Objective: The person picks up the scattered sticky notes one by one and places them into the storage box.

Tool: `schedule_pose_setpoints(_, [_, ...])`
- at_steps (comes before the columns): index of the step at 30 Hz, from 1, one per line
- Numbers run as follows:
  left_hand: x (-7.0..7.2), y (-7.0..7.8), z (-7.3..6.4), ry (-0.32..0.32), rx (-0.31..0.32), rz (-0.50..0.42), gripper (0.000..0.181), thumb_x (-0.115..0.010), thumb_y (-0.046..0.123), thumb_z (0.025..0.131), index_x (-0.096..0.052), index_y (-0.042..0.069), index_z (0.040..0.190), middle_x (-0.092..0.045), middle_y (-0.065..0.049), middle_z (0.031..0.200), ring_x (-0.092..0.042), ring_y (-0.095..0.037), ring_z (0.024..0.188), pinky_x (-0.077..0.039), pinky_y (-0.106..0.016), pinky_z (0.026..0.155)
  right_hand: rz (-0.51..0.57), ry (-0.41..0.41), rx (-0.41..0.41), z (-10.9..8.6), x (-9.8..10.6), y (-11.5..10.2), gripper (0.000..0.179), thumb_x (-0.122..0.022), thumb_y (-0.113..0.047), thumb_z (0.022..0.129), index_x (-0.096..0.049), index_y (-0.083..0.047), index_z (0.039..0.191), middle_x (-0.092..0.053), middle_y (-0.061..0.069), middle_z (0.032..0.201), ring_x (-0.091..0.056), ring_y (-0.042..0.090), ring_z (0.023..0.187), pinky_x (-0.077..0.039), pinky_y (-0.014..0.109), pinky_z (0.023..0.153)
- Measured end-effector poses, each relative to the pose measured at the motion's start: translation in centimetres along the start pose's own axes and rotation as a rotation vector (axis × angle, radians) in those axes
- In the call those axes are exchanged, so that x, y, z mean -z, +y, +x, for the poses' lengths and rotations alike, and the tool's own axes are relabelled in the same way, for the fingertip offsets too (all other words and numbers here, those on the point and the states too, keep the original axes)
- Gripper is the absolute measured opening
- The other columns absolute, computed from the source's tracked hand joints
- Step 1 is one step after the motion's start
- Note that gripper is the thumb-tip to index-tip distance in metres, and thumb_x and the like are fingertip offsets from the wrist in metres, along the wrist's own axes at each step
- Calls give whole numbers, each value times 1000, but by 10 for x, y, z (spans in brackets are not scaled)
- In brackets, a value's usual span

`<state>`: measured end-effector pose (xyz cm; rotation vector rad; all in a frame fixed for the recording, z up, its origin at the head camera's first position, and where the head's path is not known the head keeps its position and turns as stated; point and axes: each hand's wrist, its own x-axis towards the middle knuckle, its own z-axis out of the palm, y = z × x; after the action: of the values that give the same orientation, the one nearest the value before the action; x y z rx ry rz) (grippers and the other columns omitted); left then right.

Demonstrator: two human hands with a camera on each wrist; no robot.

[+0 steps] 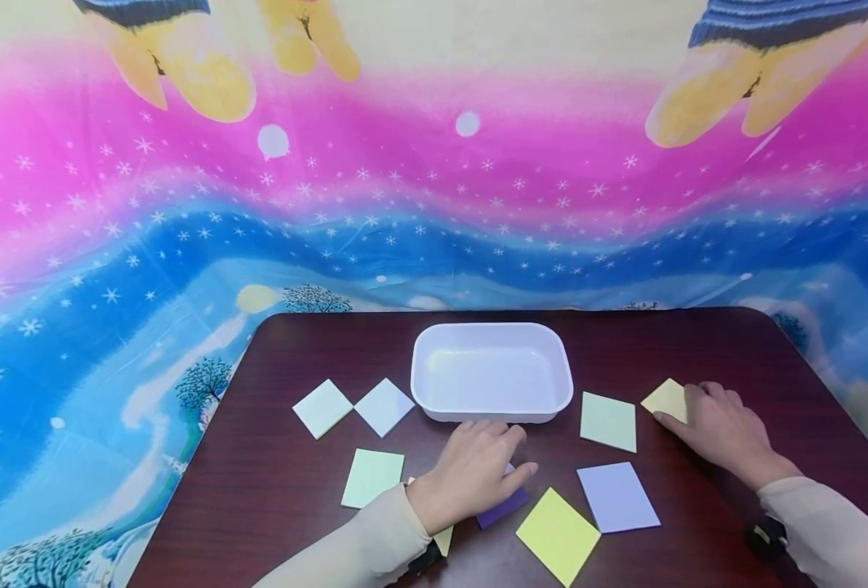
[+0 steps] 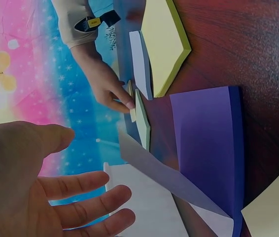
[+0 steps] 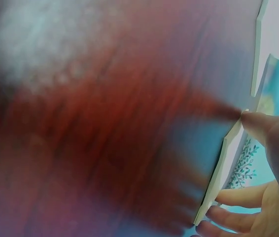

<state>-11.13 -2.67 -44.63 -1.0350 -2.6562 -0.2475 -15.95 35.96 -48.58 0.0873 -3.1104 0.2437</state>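
Note:
Over the purple sticky note pad hovers my left hand, its fingers loose and holding nothing. The left wrist view shows that pad's top sheet curling up, apart from the fingers. At the table's right side, my right hand grips a pale yellow sticky note pad by its edges. In the right wrist view the thumb is at one end of this pad and the fingers at the other; it lies on or very near the tabletop. A pale green pad lies just left of it.
A white plastic tray stands at the back middle. Two whitish pads and a mint pad lie left. A bright yellow pad and a lavender pad lie in front. My left wrist partly covers a cream pad.

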Motion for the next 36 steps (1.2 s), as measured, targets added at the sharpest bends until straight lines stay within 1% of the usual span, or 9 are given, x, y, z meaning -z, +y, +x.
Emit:
schedule_pose_setpoints(4, [0,0,0,4,0,7,28,-65,48,94,-66,20,93,-61,10,74,-58,-9,68,-33,-20,57,35,-4,-21,1,0,1,84,-72,-58,84,-51,14,121,-56,29,96,-49,36,77,-44,41,53])
schedule_pose_setpoints(9, [0,-1,-1,-4,3,10,28,-65,48,94,-66,20,94,-60,10,74,-58,-9,68,-34,-20,58,85,-13,-48,3,0,0,88,-74,-60,82,-45,12,125,-55,26,94,-48,33,76,-39,36,51])
schedule_pose_setpoints(16, [0,-1,-2,-2,10,16,28,-65,48,94,-66,21,95,-60,10,75,-57,-9,69,-34,-21,58,88,-26,-41,7,3,0,100,-77,-58,80,-40,16,138,-55,34,103,-53,37,78,-43,38,52])
schedule_pose_setpoints(20, [0,-1,-2,3,9,14,27,-65,48,94,-65,21,93,-60,10,75,-57,-9,69,-34,-21,58,82,-48,-42,7,6,0,102,-77,-60,79,-43,18,135,-55,34,101,-52,38,78,-44,40,53])
schedule_pose_setpoints(26, [-1,-2,-2,2,8,10,27,-65,48,94,-66,21,94,-59,10,74,-56,-9,68,-33,-20,58,98,-47,-51,6,7,-2,99,-79,-59,77,-48,19,130,-52,31,97,-50,33,76,-42,36,51])
schedule_pose_setpoints(29, [-1,-1,-2,4,6,6,28,-66,48,94,-66,20,93,-59,11,74,-56,-9,68,-33,-20,58,109,-43,-52,6,7,-2,97,-81,-56,77,-48,20,128,-49,32,97,-49,32,73,-42,36,51])
schedule_pose_setpoints(32, [-2,-1,-1,8,3,4,28,-66,48,94,-65,20,91,-57,11,71,-55,-8,66,-33,-20,57,120,-50,-62,6,8,-1,99,-82,-55,76,-45,19,131,-48,35,102,-51,32,74,-45,38,53])
schedule_pose_setpoints(34, [-2,0,0,12,0,2,28,-66,48,94,-64,21,89,-56,11,70,-55,-8,66,-33,-20,57,126,-61,-72,6,9,0,101,-82,-56,75,-42,17,132,-51,34,103,-53,31,73,-45,38,53])
schedule_pose_setpoints(36, [-1,0,0,13,0,1,28,-66,48,94,-65,21,90,-56,11,70,-55,-9,65,-33,-20,57,136,-74,-78,6,9,0,98,-80,-56,77,-41,15,133,-57,28,96,-54,28,71,-43,36,52])
